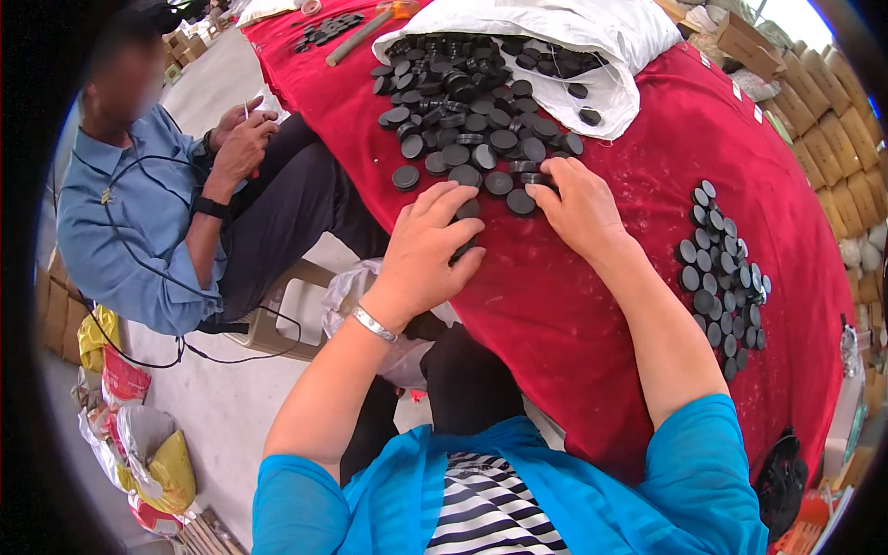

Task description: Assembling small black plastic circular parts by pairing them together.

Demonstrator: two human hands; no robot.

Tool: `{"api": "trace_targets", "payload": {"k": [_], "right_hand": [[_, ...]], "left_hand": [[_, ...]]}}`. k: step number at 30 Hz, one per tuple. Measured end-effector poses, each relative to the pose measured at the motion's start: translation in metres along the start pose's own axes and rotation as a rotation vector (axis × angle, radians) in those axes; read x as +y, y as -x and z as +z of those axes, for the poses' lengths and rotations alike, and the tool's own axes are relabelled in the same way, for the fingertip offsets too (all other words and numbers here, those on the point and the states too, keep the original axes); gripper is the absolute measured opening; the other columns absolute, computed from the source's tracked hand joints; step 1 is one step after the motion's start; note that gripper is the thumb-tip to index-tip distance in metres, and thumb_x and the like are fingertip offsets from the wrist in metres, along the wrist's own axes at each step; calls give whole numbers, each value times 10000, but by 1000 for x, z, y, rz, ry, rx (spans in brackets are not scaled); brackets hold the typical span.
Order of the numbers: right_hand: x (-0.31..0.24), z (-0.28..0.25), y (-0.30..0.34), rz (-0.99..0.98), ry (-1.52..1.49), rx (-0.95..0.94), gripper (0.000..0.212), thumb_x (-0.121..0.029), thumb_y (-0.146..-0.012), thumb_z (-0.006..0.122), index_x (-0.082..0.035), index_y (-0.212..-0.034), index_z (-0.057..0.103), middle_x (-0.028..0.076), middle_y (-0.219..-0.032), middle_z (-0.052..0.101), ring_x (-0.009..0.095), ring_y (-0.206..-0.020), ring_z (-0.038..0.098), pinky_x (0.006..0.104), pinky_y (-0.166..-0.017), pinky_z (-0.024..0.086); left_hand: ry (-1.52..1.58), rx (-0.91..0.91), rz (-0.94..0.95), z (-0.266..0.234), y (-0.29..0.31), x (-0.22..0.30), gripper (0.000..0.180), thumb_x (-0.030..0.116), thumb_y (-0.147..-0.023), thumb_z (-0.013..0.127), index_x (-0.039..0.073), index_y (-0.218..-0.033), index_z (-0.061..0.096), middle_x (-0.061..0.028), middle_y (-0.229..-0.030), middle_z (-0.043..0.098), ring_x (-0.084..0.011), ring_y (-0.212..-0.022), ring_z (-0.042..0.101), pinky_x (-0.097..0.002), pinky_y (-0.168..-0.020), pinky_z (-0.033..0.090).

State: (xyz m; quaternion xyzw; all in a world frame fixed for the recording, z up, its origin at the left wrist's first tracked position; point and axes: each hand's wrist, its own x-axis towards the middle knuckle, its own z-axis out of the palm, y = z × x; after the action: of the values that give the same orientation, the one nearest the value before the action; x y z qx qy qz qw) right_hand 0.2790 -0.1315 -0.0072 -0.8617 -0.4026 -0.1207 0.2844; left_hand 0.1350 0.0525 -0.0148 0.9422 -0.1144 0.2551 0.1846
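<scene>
A heap of black round caps point(476, 122) spills from the mouth of a white woven sack point(592, 28) onto a red-covered table point(638, 166). At the near edge of the heap, my left hand point(421, 252) curls around a few black round caps point(469, 210), with its thumb on their near side. Across from it, my right hand point(581, 205) closes its fingers and thumb on a short stack of black round caps point(531, 177). The fingers partly hide what each hand holds.
A separate group of caps point(726, 277) lies on the cloth at the right. More black pieces point(330, 30) and a rod point(359, 39) are at the far left. A person in a blue shirt point(139, 222) sits left of the table. Stacked cartons point(837, 139) stand at the far right.
</scene>
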Motion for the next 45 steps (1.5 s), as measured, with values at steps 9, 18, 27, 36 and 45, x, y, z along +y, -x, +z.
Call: {"api": "trace_targets", "payload": {"k": [9,18,27,36,45], "right_hand": [[-44,-3,19,20,52,-224,211,-220,-876,589,-20,-930,546,196,-888,567,402,-819,592,482,-712,487],[-73,13,31,-279,-685,-310,309,-72,-856,608,0,-1154,577,185,-1005,581,311,-885,609,355,-771,499],[-13,8,5,-101,-318,143,135,-129,-859,587,-54,-960,637,151,-898,633,339,-837,622,407,-731,503],[22,12,-4,113,-454,94,164,-119,-855,591,-31,-984,642,153,-861,644,303,-804,629,358,-711,491],[-13,-11,-3,337,-1198,-360,280,-226,-928,572,-50,-1144,604,-2,-891,627,65,-723,585,214,-626,455]], "left_hand": [[126,73,-58,-13,31,-3,286,68,-683,709,35,-957,637,-168,-1244,530,-358,-1163,495,-424,-983,404],[36,182,-133,-32,54,-22,136,-3,-703,640,8,-835,609,-157,-1056,622,-329,-985,598,-386,-862,470],[122,213,-84,3,-30,-2,249,16,-780,573,26,-1027,601,-142,-1010,600,-319,-849,612,-369,-768,504],[-182,-192,-189,34,-70,0,258,17,-747,568,39,-1004,582,-202,-965,534,-389,-815,605,-437,-730,517],[1165,144,-571,7,-37,12,309,-7,-850,613,-39,-1142,517,-90,-1042,537,-159,-804,650,-260,-682,573]]}}
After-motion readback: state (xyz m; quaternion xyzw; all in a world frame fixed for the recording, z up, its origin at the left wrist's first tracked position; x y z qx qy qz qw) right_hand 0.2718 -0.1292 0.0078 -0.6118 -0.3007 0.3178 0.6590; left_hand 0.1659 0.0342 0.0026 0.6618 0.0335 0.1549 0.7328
